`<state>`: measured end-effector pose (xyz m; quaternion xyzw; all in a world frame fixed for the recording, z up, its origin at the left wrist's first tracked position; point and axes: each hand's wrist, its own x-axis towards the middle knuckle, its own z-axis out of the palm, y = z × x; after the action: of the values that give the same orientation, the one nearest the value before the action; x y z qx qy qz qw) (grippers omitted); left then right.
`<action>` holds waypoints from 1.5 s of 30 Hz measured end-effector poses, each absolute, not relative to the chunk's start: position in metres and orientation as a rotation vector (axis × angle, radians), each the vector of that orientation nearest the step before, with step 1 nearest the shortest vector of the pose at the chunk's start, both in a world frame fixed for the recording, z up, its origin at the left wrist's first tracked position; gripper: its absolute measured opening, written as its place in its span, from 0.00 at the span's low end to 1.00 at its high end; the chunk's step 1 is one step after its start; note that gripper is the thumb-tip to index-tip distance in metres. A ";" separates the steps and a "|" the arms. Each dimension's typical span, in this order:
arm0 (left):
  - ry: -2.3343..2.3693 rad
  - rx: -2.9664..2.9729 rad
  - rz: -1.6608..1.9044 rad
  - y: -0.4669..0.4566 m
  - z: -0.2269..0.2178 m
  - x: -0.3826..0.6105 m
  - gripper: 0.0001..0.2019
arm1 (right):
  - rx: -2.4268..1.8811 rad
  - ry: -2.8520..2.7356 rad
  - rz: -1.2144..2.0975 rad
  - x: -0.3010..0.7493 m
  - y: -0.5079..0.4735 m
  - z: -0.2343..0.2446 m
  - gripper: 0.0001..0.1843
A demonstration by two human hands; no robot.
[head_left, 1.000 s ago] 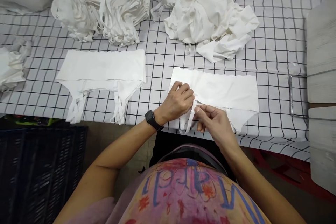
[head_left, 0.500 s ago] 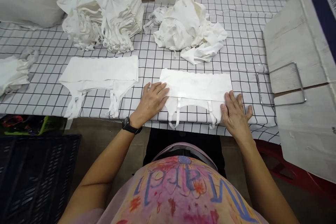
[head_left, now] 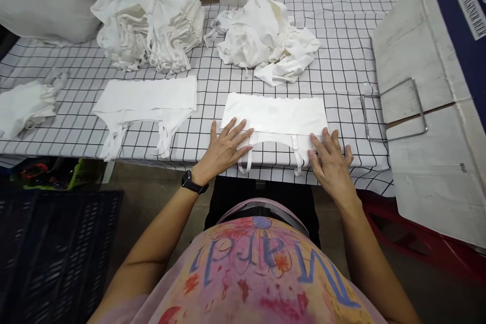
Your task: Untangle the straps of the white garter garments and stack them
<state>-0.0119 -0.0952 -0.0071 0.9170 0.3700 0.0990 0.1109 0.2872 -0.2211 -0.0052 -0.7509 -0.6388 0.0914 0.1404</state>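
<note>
A white strapped top (head_left: 274, 114) lies flat near the table's front edge, its wide band away from me and its thin straps toward me. My left hand (head_left: 226, 149) rests on its left side with fingers spread, covering the lower left corner and part of a strap. Flat on the lower right corner lies my right hand (head_left: 331, 159), fingers stretched out. Neither hand grips the cloth. To the left is a second white strapped top (head_left: 148, 96), laid out the same way, with its straps near the table edge.
Behind are a neat stack of white tops (head_left: 167, 25) and a crumpled white heap (head_left: 266, 35). A cardboard box (head_left: 417, 61) stands at the right beside a bent wire frame (head_left: 412, 134). More white cloth (head_left: 28, 104) lies far left. A dark crate (head_left: 56, 253) is below the table.
My left hand has slid a little to the right, further over the top's lower left corner and strap. My right hand stays on the lower right corner. The camera view has shifted slightly.
</note>
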 end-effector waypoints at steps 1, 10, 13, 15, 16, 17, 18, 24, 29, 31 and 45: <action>1.093 2.690 0.306 -0.096 -0.008 -0.012 0.25 | -2.119 -1.823 0.231 0.286 -0.223 -0.002 0.27; 1.212 2.349 1.175 -0.129 0.006 -0.017 0.10 | -2.068 -1.255 0.550 0.261 -0.266 0.004 0.19; 1.159 2.116 1.105 -0.157 0.010 -0.027 0.13 | -2.075 -1.210 0.685 0.265 -0.276 -0.016 0.22; 1.168 2.036 0.934 -0.175 0.003 -0.033 0.12 | -2.038 -1.241 0.698 0.268 -0.279 -0.029 0.22; 1.202 2.010 0.837 -0.182 -0.003 -0.035 0.10 | -2.013 -1.248 0.727 0.269 -0.280 -0.035 0.21; 1.246 1.981 0.735 -0.189 -0.010 -0.036 0.09 | -1.981 -1.242 0.771 0.270 -0.280 -0.040 0.20; 1.287 1.944 0.642 -0.193 -0.017 -0.036 0.10 | -1.944 -1.228 0.823 0.271 -0.281 -0.044 0.19; 1.261 1.705 0.448 -0.196 -0.038 -0.026 0.19 | -1.881 -1.175 0.894 0.270 -0.278 -0.054 0.19; 1.222 1.619 0.418 -0.193 -0.037 -0.030 0.17 | -1.884 -1.129 0.978 0.266 -0.279 -0.041 0.20; 1.217 1.631 0.400 -0.192 -0.037 -0.034 0.19 | -1.896 -1.071 1.064 0.265 -0.283 -0.030 0.21; 1.185 1.596 0.585 -0.199 -0.031 -0.043 0.13 | -2.011 -1.253 0.997 0.279 -0.308 -0.009 0.17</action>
<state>-0.0433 -0.1992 -0.0306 0.6628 0.4919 0.2429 0.5096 0.2793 -0.3075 -0.0093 -0.7505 -0.4678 0.3721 0.2818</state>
